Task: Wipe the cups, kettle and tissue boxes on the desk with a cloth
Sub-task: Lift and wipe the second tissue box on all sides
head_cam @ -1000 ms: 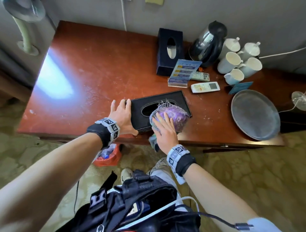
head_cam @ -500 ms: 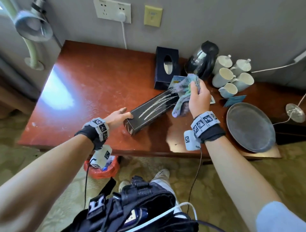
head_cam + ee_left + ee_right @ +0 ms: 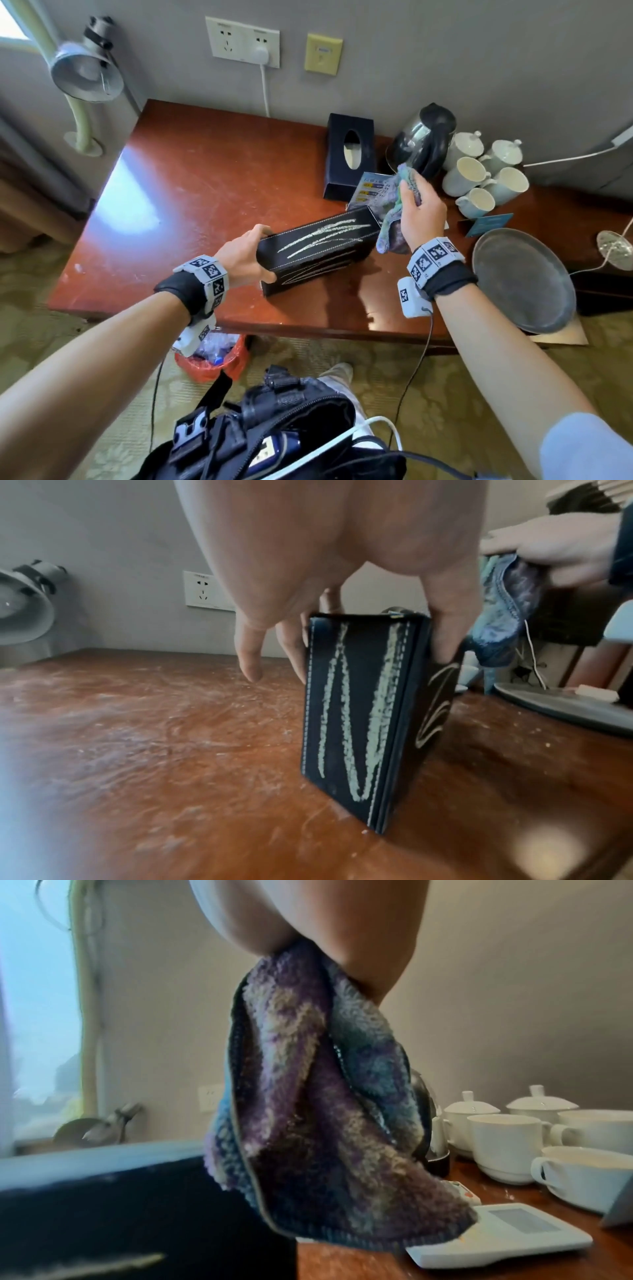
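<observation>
A black tissue box [image 3: 317, 251] [image 3: 363, 718] with white chalky streaks stands on its long side near the desk's front edge. My left hand [image 3: 245, 255] [image 3: 342, 631] grips its near end, fingers on one face and thumb on the other. My right hand [image 3: 418, 209] is raised past the box's far end and holds a purple-blue cloth [image 3: 394, 212] [image 3: 318, 1096] that hangs down. A second black tissue box [image 3: 349, 161] stands upright at the back. The black and steel kettle [image 3: 424, 140] and several white cups [image 3: 479, 185] [image 3: 507, 1148] stand at the back right.
A grey round tray [image 3: 522, 277] lies at the desk's right front. A white remote [image 3: 496, 1237] and a blue card [image 3: 371, 186] lie behind the held box. The desk [image 3: 191, 192] is dusty. A lamp [image 3: 85, 68] hangs at the left; a red bin [image 3: 212, 359] is below.
The tissue box went from lying flat to standing on its side, with my left hand moving to grip its end. My right hand lifted the cloth off the box toward the kettle.
</observation>
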The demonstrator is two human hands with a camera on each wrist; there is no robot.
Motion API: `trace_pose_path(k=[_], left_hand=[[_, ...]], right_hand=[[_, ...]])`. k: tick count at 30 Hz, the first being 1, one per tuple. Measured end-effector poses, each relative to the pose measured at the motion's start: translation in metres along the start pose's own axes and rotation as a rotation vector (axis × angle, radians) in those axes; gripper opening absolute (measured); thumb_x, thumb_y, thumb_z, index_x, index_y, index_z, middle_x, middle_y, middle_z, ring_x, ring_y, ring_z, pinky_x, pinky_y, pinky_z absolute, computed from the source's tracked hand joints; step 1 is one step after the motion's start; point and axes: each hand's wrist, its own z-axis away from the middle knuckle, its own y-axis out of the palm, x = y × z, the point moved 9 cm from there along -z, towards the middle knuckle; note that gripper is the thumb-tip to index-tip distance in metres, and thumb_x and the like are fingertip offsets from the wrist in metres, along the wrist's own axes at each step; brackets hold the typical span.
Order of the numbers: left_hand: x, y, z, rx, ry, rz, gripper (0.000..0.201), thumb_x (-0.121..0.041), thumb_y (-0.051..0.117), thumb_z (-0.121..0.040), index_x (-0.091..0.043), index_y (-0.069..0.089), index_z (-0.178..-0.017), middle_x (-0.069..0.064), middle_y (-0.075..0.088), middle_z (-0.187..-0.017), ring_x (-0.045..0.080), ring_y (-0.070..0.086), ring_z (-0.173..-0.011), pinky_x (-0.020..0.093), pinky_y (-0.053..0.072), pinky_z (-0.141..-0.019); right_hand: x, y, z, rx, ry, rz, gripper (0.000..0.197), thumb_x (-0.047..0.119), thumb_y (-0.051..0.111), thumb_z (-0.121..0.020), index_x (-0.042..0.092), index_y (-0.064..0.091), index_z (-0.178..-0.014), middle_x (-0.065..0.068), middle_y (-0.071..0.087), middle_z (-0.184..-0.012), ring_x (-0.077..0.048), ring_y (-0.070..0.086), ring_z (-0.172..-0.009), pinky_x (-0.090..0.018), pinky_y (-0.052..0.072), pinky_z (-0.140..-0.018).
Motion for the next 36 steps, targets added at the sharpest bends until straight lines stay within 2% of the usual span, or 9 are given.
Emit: trace_pose_path(k=[5, 8, 11, 18, 23, 27, 31, 34, 36], left_hand=[[0.005, 0.0, 0.004, 0.002, 0.05, -0.05, 0.09, -0.031, 0.088, -0.068, -0.025, 0.037, -0.141, 0.003, 0.056, -0.13, 0.023, 0.057, -0.107, 0.034, 0.047, -0.094], [0.005, -0.002, 0.003, -0.025, 0.057, -0.045, 0.088, -0.033, 0.089, -0.067, -0.026, 0.041, -0.14, 0.002, 0.058, -0.127, 0.019, 0.055, -0.101, 0.031, 0.046, -0.088], [0.007, -0.001, 0.002, -0.04, 0.059, -0.022, 0.088, -0.032, 0.089, -0.066, -0.027, 0.042, -0.14, 0.001, 0.059, -0.125, 0.018, 0.053, -0.099, 0.029, 0.044, -0.085], [0.012, 0.0, 0.005, -0.061, 0.038, 0.032, 0.086, -0.029, 0.089, -0.066, -0.03, 0.044, -0.139, -0.001, 0.06, -0.124, 0.024, 0.057, -0.11, 0.034, 0.047, -0.093], [0.015, 0.003, 0.004, -0.042, 0.004, 0.092, 0.087, -0.028, 0.09, -0.067, -0.036, 0.043, -0.14, -0.003, 0.057, -0.129, 0.023, 0.055, -0.113, 0.039, 0.046, -0.101], [0.017, 0.003, 0.004, -0.062, 0.005, 0.115, 0.087, -0.028, 0.089, -0.067, -0.037, 0.043, -0.141, -0.004, 0.056, -0.13, 0.02, 0.053, -0.112, 0.034, 0.044, -0.1], [0.015, 0.003, 0.005, -0.08, 0.034, 0.087, 0.091, -0.032, 0.088, -0.068, -0.033, 0.041, -0.145, 0.002, 0.055, -0.138, 0.025, 0.052, -0.122, 0.037, 0.042, -0.104], [0.016, 0.007, 0.008, -0.039, 0.058, 0.007, 0.097, -0.039, 0.083, -0.075, -0.028, 0.028, -0.154, 0.004, 0.04, -0.154, 0.026, 0.039, -0.139, 0.048, 0.028, -0.117], [0.021, 0.007, 0.01, -0.022, 0.042, -0.006, 0.097, -0.039, 0.08, -0.079, -0.023, 0.023, -0.156, 0.004, 0.035, -0.158, 0.026, 0.035, -0.142, 0.052, 0.021, -0.119]], right_hand=[[-0.008, 0.083, 0.051, 0.404, -0.168, 0.331, 0.042, 0.042, 0.039, -0.102, 0.026, 0.058, -0.136, 0.005, 0.056, -0.141, -0.02, 0.043, -0.138, -0.037, 0.032, -0.115], [-0.003, 0.095, 0.067, 0.317, -0.182, 0.471, 0.054, 0.048, 0.025, -0.099, 0.026, 0.062, -0.132, 0.003, 0.061, -0.136, -0.027, 0.044, -0.137, -0.044, 0.033, -0.114], [0.028, 0.115, 0.095, 0.277, -0.295, 0.448, 0.048, 0.042, 0.034, -0.099, 0.02, 0.068, -0.124, 0.0, 0.068, -0.124, -0.031, 0.054, -0.128, -0.045, 0.04, -0.108], [0.041, 0.138, 0.122, 0.455, -0.486, 0.416, 0.047, 0.042, 0.039, -0.098, 0.017, 0.064, -0.129, -0.006, 0.059, -0.138, -0.024, 0.049, -0.134, -0.042, 0.031, -0.116], [-0.031, 0.079, 0.064, 0.414, -0.139, 0.494, 0.044, 0.033, 0.04, -0.104, 0.014, 0.048, -0.144, -0.006, 0.037, -0.156, -0.023, 0.029, -0.147, -0.035, 0.01, -0.121], [-0.008, 0.089, 0.081, 0.275, -0.15, 0.497, 0.044, 0.031, 0.039, -0.102, 0.008, 0.059, -0.133, -0.012, 0.054, -0.142, -0.037, 0.043, -0.137, -0.047, 0.029, -0.117], [0.063, 0.138, 0.146, 0.302, -0.366, 0.404, 0.044, 0.036, 0.04, -0.098, 0.013, 0.07, -0.121, -0.006, 0.066, -0.129, -0.031, 0.057, -0.125, -0.044, 0.043, -0.104], [0.073, 0.149, 0.158, 0.459, -0.329, 0.46, 0.043, 0.043, 0.041, -0.101, 0.025, 0.059, -0.136, -0.01, 0.074, -0.103, -0.03, 0.068, -0.099, -0.038, 0.052, -0.079], [0.054, 0.14, 0.149, 0.567, -0.29, 0.518, 0.047, 0.048, 0.04, -0.102, 0.031, 0.046, -0.145, -0.013, 0.074, -0.093, -0.033, 0.068, -0.09, -0.039, 0.051, -0.074]])
